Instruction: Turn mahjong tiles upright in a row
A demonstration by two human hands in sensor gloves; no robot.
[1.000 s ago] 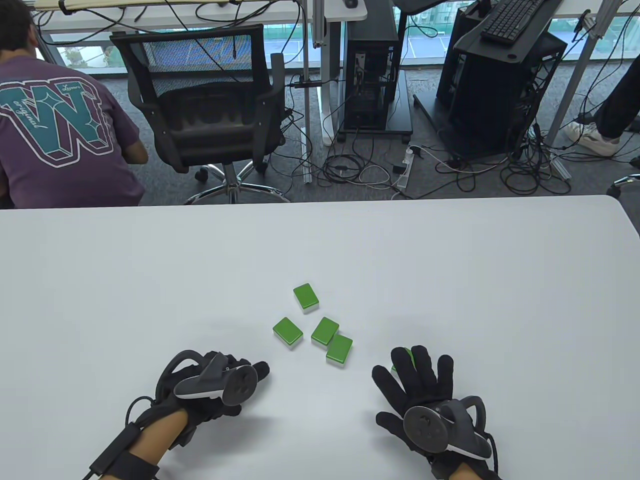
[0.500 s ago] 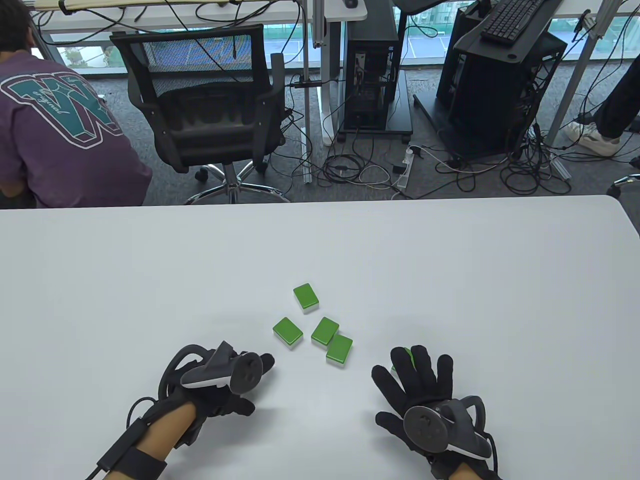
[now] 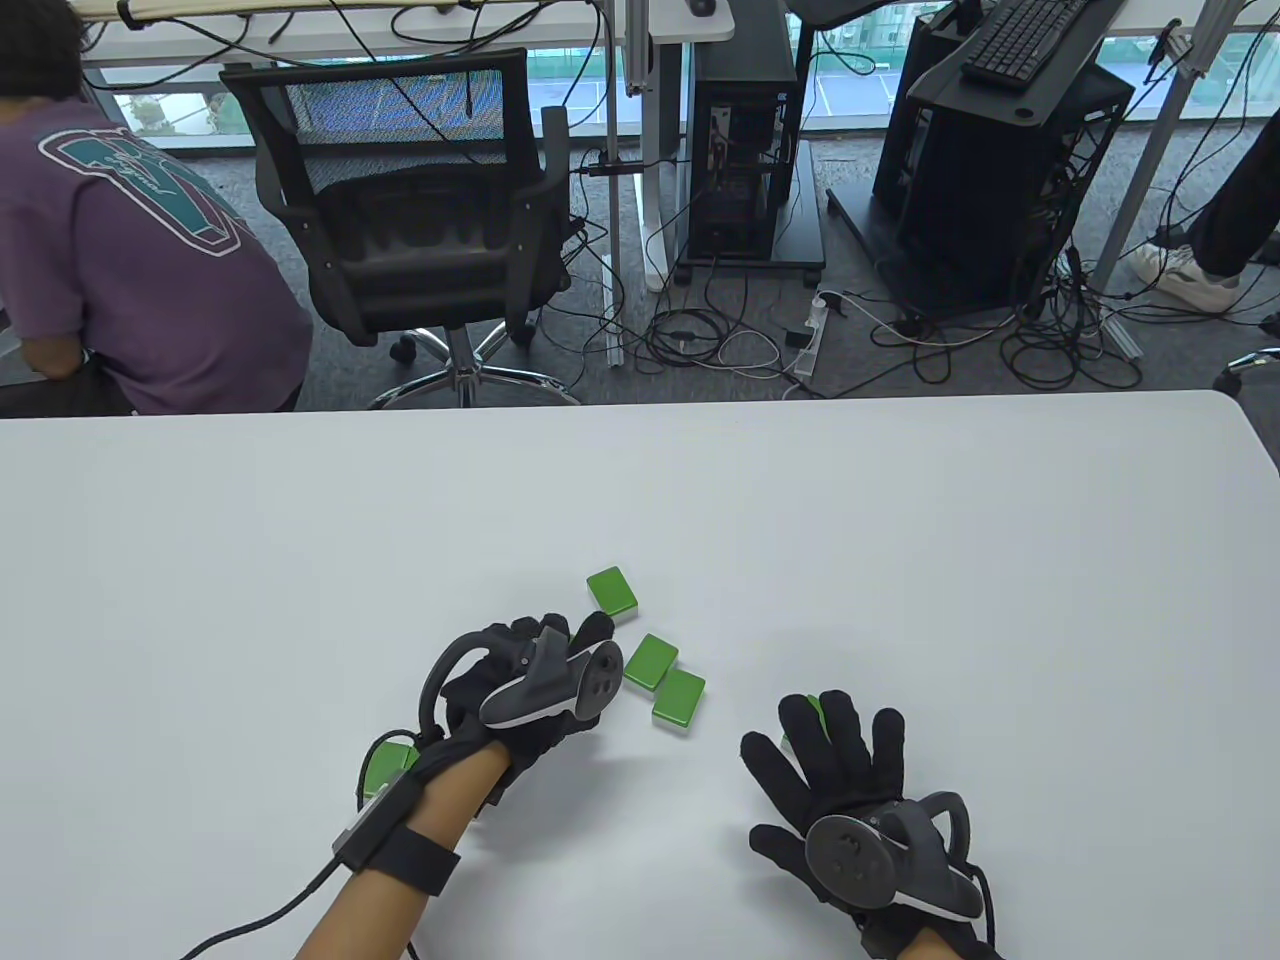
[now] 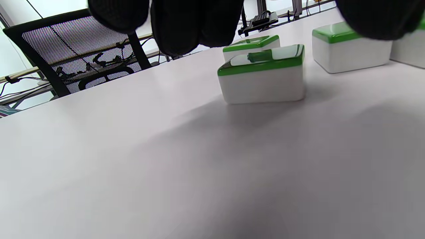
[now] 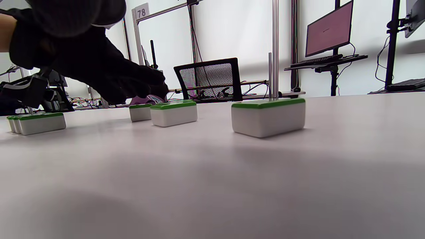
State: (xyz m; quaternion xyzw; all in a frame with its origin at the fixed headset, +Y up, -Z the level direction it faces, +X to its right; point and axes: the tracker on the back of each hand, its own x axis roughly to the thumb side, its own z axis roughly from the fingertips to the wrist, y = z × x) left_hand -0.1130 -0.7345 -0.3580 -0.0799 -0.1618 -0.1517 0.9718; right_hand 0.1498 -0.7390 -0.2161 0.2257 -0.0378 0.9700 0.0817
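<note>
Under left grip (image 3: 530, 680), tile (image 4: 262, 78)

Table view looks down; both wrist views skim the table (image 3: 900, 560) low.

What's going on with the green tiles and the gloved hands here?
A person in sensor gloves is working on green-backed mahjong tiles lying flat on a white table. The left hand reaches over the leftmost tile of the cluster; its fingers hang above it, with no grip visible. The right hand lies spread and flat, partly covering another tile. No tile stands upright, so the row is not begun.
</note>
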